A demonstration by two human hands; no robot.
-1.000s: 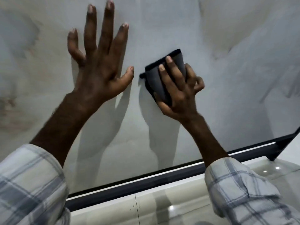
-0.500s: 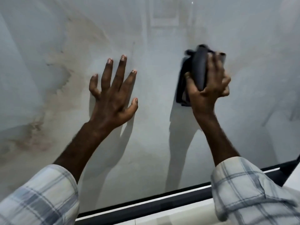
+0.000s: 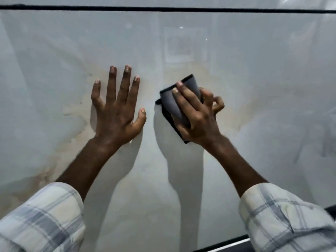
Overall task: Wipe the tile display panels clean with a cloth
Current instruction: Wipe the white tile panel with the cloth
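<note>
Right of centre in the frame, the right hand (image 3: 197,115) holds a folded dark grey cloth (image 3: 179,102) against the pale tile panel (image 3: 254,88), its grip closed round the fold: two fingers lie straight along the cloth's face while the rest curl at its far edge. Folding likely gives a firm pad that fits under the palm, so pressure spreads evenly. Just beside it, left of centre, the left hand (image 3: 118,108) lies flat on the panel, fingers spread and holding nothing, probably bracing the body or steadying the panel against the wiping push. Tan blotches run from the lower left up behind both hands; whether they are dirt or the tile's own pattern I cannot tell. A black frame edge (image 3: 163,9) crosses the top.
</note>
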